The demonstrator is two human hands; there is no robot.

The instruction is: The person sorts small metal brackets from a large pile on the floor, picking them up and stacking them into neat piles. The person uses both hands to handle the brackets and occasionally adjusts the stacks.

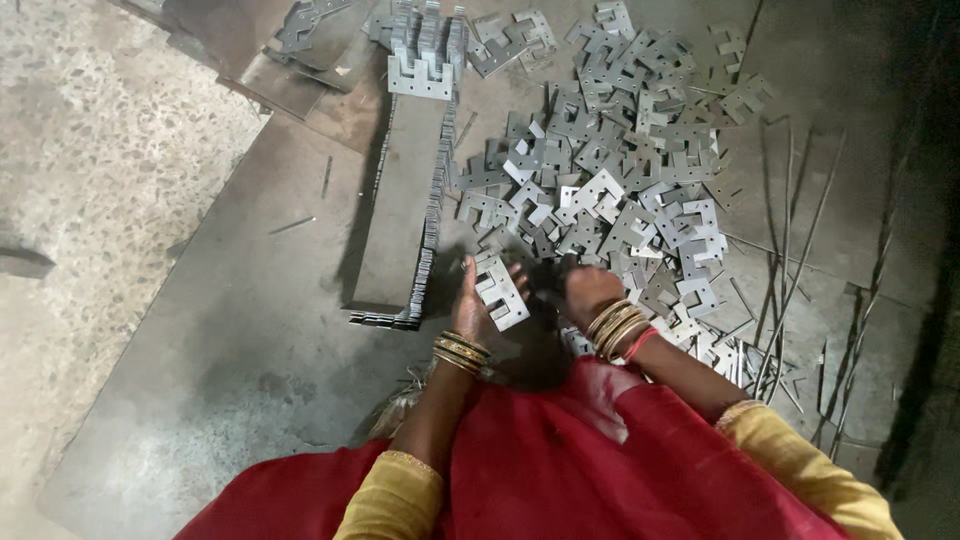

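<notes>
My left hand [472, 308] holds a flat grey E-shaped metal stamping [499, 290], with a small stack of such plates in the palm. My right hand [585, 290] is right beside it, fingers closed over dark plates at the near edge of a big loose heap of the same stampings [620, 170]. Both wrists wear gold bangles. To the left of my left hand a long neat row of stacked stampings [428, 225] stands on edge along a flat metal sheet [400, 190].
A second short stack of stampings [425, 55] sits at the far end of the row. Thin metal rods [790, 260] lie on the floor at right. Scrap sheet pieces [290, 60] lie at top left. My red cloth [560, 460] covers the lap.
</notes>
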